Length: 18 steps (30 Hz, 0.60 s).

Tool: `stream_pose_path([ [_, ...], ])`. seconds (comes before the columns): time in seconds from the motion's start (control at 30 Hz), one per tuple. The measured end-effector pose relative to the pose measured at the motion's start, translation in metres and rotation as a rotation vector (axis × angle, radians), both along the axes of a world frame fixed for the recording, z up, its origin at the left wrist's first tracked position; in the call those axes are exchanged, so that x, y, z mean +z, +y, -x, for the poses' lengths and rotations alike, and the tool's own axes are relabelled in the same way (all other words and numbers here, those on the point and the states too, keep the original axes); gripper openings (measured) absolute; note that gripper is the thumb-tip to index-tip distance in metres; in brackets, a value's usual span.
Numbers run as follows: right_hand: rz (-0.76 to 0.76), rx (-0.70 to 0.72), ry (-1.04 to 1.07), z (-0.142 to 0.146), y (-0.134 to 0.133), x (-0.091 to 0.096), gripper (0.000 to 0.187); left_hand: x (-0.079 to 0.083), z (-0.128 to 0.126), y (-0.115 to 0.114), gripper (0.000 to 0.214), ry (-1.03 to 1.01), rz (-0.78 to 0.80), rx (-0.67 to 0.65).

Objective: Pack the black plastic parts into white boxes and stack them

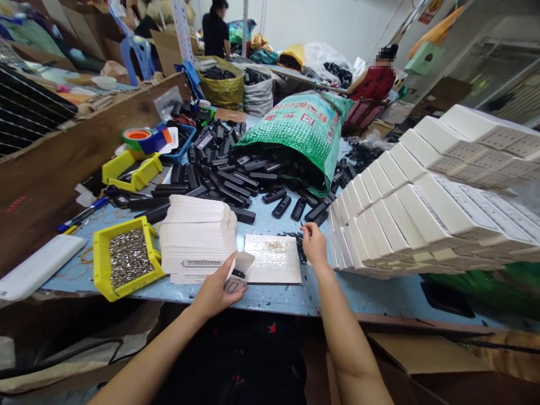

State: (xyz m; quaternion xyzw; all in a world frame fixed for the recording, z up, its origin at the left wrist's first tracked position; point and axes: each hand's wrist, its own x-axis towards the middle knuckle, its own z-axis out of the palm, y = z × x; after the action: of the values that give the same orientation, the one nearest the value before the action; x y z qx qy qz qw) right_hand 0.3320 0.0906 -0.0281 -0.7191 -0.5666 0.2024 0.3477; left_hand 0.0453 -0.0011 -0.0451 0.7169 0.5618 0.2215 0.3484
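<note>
One open white box [231, 286], something dark inside, sits in the curled left hand [216, 293] by the worktop's [272, 306] near edge. Just right of it lies a white board [272, 269]; beside that board's far right corner, the right hand [314, 243] pinches a thin black piece [301, 223] over loose black strips [300, 247]. Flattened cartons [198, 230] bound the left, stacked boxes [390, 228] the right; a narrow blue strip runs between board and near edge.
</note>
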Motion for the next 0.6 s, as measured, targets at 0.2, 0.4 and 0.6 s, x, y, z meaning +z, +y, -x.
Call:
stream_pose_path([
  [0.2, -0.198, 0.328, 0.414, 0.101, -0.074, 0.014, 0.025, -0.007, -0.007, 0.003, 0.083, 0.020, 0.021, 0.021],
  [0.4, -0.181, 0.361, 0.450, 0.115, -0.081, -0.006, 0.026, -0.015, -0.003, 0.005, 0.039, -0.065, -0.110, -0.039],
  [0.6, -0.094, 0.497, 0.775, 0.125, -0.078, -0.026, 0.050, -0.007, -0.010, 0.015, 0.095, -0.131, 0.050, -0.072],
])
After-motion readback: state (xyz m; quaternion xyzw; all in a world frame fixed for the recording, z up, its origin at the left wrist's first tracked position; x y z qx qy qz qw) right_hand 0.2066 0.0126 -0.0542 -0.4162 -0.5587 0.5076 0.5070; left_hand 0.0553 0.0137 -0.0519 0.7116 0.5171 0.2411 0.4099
